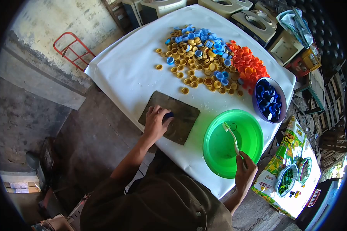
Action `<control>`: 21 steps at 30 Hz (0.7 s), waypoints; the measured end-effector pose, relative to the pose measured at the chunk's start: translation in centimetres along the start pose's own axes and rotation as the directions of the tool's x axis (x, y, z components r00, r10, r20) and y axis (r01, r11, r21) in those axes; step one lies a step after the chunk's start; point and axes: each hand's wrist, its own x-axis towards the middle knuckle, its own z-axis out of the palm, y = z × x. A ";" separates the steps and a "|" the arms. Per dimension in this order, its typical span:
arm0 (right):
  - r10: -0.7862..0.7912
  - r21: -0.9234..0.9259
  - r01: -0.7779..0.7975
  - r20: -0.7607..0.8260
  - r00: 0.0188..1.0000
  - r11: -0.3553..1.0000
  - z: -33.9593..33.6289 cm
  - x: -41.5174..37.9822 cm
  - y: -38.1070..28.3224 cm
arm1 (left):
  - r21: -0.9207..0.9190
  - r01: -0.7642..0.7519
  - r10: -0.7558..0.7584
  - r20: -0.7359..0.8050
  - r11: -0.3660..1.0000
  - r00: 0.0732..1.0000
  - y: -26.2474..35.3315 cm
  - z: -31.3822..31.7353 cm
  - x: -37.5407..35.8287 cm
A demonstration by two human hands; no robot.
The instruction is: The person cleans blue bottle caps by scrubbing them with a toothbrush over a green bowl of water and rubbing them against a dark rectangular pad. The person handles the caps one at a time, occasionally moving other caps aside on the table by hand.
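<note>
My left hand [156, 121] presses a dark blue bottle cap [169, 114] onto a brown rectangular pad [183, 117] lying on the white-covered table [131, 73]. My right hand [245, 171] grips a white toothbrush [232, 135] whose head reaches into a green bowl [219, 154]. The green bowl stands just right of the pad. A blue bowl [255, 101] filled with dark blue caps sits beyond it.
A large heap of yellow caps [196, 63], light blue caps [204, 40] and orange caps [247, 65] covers the far table. A printed carton [287, 165] lies on the ground at right. A red metal frame [71, 50] leans at left. Beige appliances line the far edge.
</note>
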 end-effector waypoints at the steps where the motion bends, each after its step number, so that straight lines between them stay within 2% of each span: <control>1: 0.003 0.011 -0.003 -0.008 1.000 1.000 0.2 0.1 -0.1 | -0.017 0.017 -0.017 0.043 1.000 0.999 -0.1 -0.2 0.4; 5: -0.001 -0.002 0.001 0.007 1.000 1.000 -0.1 0.0 -0.6 | -0.148 0.081 -0.075 0.049 0.986 0.996 0.1 -0.1 0.9; 8: -0.019 -0.007 0.019 -0.011 1.000 1.000 -0.1 -0.2 -0.8 | -0.395 0.203 -0.230 -0.023 0.896 0.973 2.1 -1.1 1.9; 11: -0.031 -0.009 0.031 -0.019 0.999 0.999 -0.3 -0.3 -0.9 | -0.072 -0.024 0.020 -0.048 0.997 0.999 0.6 0.4 1.5; 12: -0.033 -0.006 0.033 -0.021 0.999 0.999 -0.4 -0.3 -0.9 | -0.033 -0.057 0.055 -0.052 0.998 0.997 0.7 0.3 1.7; 15: -0.010 0.016 0.010 -0.010 1.000 1.000 -0.6 -0.4 -0.6 | -0.114 0.065 -0.046 0.154 0.991 0.987 0.8 -0.9 2.9; 19: 0.028 0.024 -0.027 -0.043 0.999 0.999 -1.0 -0.8 -0.7 | -0.293 0.088 -0.073 0.064 0.952 0.995 2.9 -1.2 4.1; 21: 0.066 0.019 -0.065 -0.046 0.997 0.998 -1.3 -0.9 -0.7 | -0.426 0.012 -0.016 -0.004 0.905 1.000 4.0 -0.9 5.2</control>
